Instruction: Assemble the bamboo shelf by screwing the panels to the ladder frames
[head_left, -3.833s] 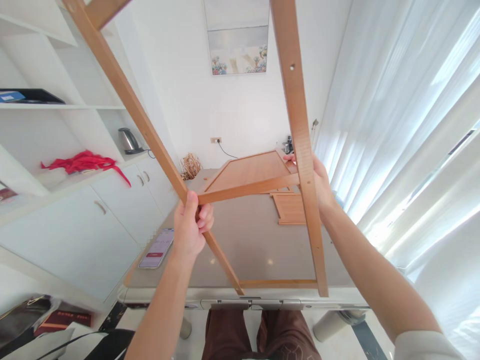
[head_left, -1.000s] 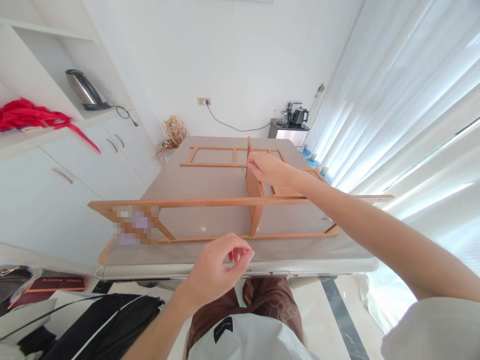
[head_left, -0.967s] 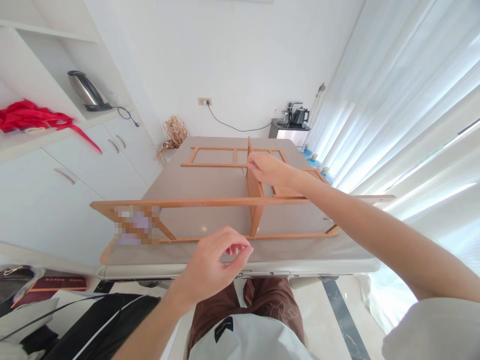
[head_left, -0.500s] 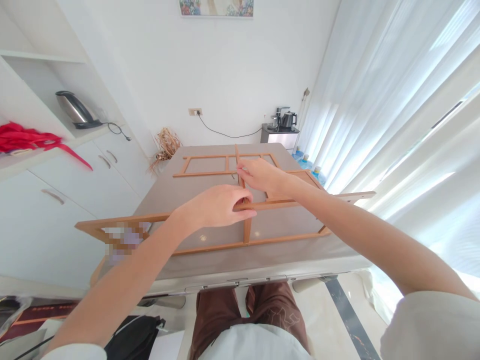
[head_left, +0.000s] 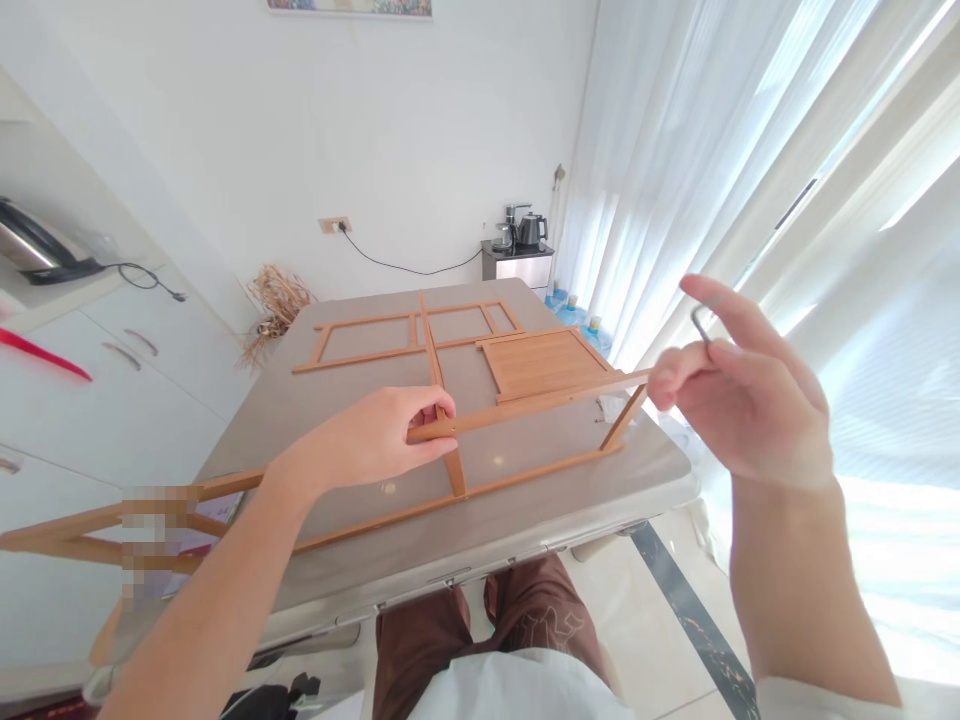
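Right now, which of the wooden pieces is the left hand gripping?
The near frame, with one long rail in the left hand. The far frame and solid panel lie flat beyond it, neither held.

- Gripping a light-brown openwork wooden frame (head_left: 455,472) by its upper rail (head_left: 562,396) with the bare left hand (head_left: 390,430).
- Holding a thin, bent grey metal rod (head_left: 697,320) in the raised right hand (head_left: 761,400).
- Facing a rectangular light-brown wooden panel (head_left: 541,362), lying flat on a broad grey table (head_left: 255,400).

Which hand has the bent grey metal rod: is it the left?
No, the right hand holds the rod, while the left hand grips the brown wooden frame.
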